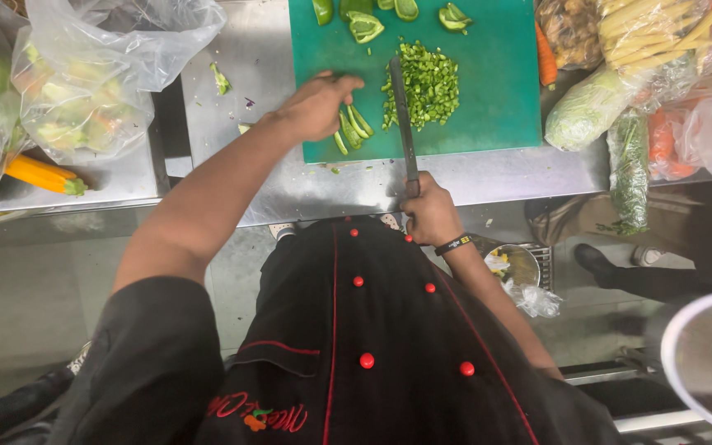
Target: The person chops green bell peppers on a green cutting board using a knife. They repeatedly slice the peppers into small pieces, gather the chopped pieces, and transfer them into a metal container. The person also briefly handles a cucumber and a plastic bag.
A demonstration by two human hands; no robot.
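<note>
On the green cutting board (488,99), seen from the head camera, the work sits directly ahead of the person, at the near edge of the steel tabletop (290,165). The left hand (316,105) rests knuckles-up with fingers curled over a small bundle of green pepper strips (353,128); the strips run roughly away from the body, their near ends splayed toward the board's front edge. The right hand (430,213) is closed around the handle of a knife (402,115), off the board and close to the torso. The blade's long axis points away from the person, lying just right of the strips and between them and the pile of diced pepper (427,84). The left hand is the nearer one to the strips; the blade stands just beside them, and contact cannot be confirmed. Uncut pepper pieces (366,25) lie at the board's far edge. Bagged vegetables (84,99) flank the board.
</note>
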